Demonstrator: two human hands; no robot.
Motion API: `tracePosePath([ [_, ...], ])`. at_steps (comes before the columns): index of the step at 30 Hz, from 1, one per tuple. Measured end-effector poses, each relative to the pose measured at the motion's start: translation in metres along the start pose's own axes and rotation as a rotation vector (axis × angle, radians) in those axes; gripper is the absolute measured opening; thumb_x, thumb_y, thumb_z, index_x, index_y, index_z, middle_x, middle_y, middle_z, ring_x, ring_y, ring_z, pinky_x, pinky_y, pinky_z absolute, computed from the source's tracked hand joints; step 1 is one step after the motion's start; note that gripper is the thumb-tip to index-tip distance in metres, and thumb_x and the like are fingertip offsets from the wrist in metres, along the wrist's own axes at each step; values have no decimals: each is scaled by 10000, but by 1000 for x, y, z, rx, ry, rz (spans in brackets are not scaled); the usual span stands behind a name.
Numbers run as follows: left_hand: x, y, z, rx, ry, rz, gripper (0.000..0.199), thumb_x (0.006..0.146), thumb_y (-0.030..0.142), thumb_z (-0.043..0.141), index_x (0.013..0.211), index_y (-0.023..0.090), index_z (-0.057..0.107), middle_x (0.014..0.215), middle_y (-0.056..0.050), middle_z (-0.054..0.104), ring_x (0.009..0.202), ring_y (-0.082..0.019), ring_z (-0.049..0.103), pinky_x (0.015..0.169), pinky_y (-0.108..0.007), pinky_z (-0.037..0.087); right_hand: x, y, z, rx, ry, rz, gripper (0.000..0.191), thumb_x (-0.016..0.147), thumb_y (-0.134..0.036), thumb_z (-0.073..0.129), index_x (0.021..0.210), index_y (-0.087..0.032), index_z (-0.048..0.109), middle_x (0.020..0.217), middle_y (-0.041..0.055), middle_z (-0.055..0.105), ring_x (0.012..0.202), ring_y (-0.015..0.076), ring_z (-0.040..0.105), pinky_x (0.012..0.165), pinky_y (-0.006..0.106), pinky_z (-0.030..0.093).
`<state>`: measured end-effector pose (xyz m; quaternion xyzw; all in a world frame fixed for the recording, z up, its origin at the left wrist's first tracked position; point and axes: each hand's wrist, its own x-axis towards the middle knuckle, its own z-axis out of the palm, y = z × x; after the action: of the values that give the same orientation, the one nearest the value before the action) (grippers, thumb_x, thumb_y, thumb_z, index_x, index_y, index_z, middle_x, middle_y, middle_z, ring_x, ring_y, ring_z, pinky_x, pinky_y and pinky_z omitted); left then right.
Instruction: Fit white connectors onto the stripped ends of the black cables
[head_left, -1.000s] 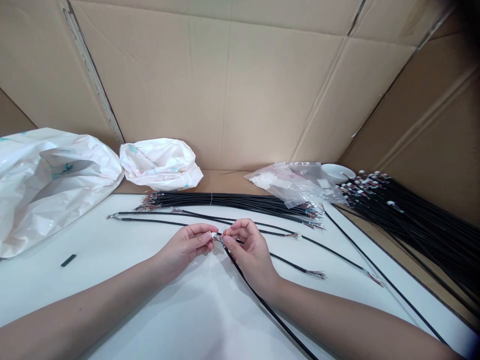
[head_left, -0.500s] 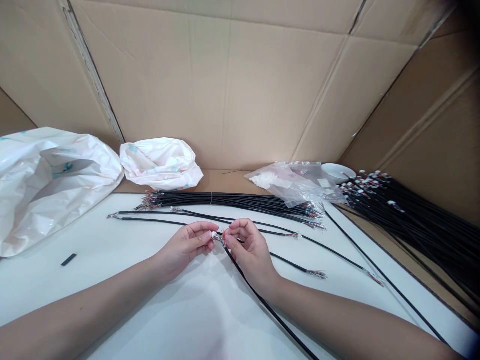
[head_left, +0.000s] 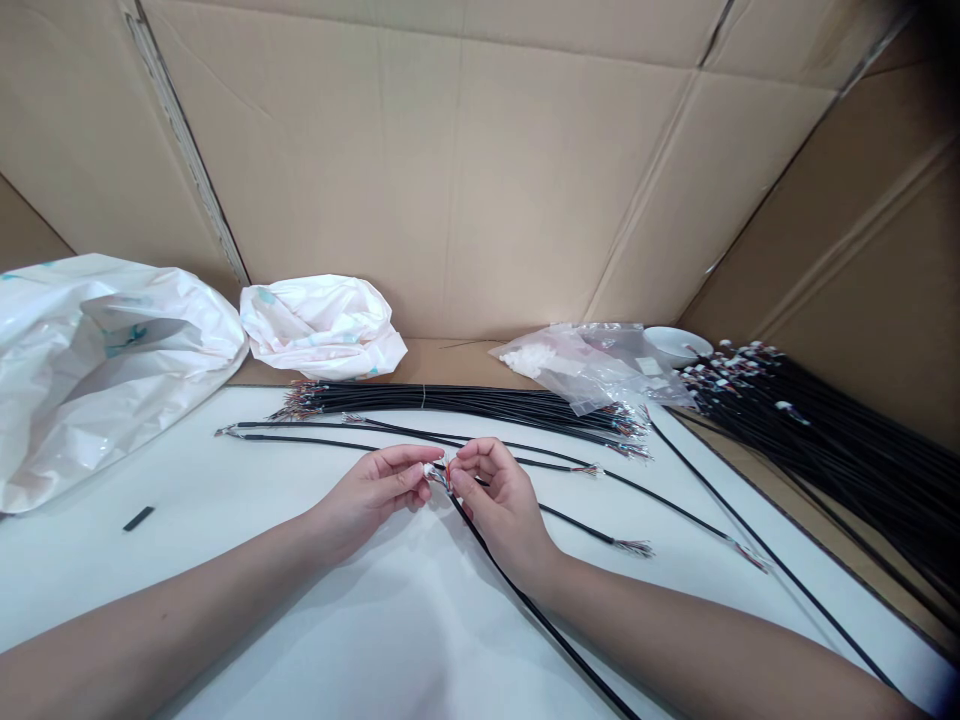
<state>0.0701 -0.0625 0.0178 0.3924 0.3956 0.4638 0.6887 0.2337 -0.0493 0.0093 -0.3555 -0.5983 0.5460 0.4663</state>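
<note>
Between finger and thumb, my left hand [head_left: 379,495] pinches a small white connector [head_left: 430,470]. Thin coloured wires [head_left: 442,480] run from it to the end of a black cable [head_left: 536,612]. My right hand [head_left: 499,505] is closed on the wires at that cable end, close beside the left fingertips. From there the cable slants down to the bottom edge of the view. Which single wires the right fingertips grip is too small to tell.
Loose black cables [head_left: 660,499] lie behind and beside the hands on the white table [head_left: 82,600]. Farther back are a bundle of cables [head_left: 465,400], a clear bag [head_left: 592,365] and white bags [head_left: 322,325]. More cables [head_left: 847,430] are piled at right; a black strip [head_left: 139,518] lies left.
Both hands stay almost in place. The fine wire ends between the fingertips have shifted slightly.
</note>
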Motion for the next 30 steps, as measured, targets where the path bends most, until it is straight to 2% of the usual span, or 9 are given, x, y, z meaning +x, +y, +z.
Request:
tracePosePath([
  [17, -1, -1, -1, 29, -9, 18, 224, 691, 288, 693, 890, 187, 676, 729, -10, 578, 667, -98, 489, 690, -240, 371, 1, -1, 0, -4, 8, 7, 236, 727, -287, 607, 867, -192, 444, 793, 10, 540, 737, 120, 516, 594, 223, 409],
  [25, 0, 0, 1, 15, 37, -16, 237, 695, 274, 690, 906, 167, 664, 715, -14, 584, 678, -101, 505, 682, -241, 377, 2, 0, -1, 151, 37, 33, 273, 714, -307, 629, 860, -197, 427, 781, -3, 530, 632, 88, 500, 508, 194, 384],
  [30, 1, -1, -3, -24, 37, -35, 178, 729, 240, 663, 891, 166, 660, 702, -8, 579, 673, -85, 512, 673, -221, 386, 6, 0, -1, 212, 70, 95, 345, 673, -314, 659, 889, -203, 414, 723, -16, 533, 663, 111, 515, 470, 182, 386],
])
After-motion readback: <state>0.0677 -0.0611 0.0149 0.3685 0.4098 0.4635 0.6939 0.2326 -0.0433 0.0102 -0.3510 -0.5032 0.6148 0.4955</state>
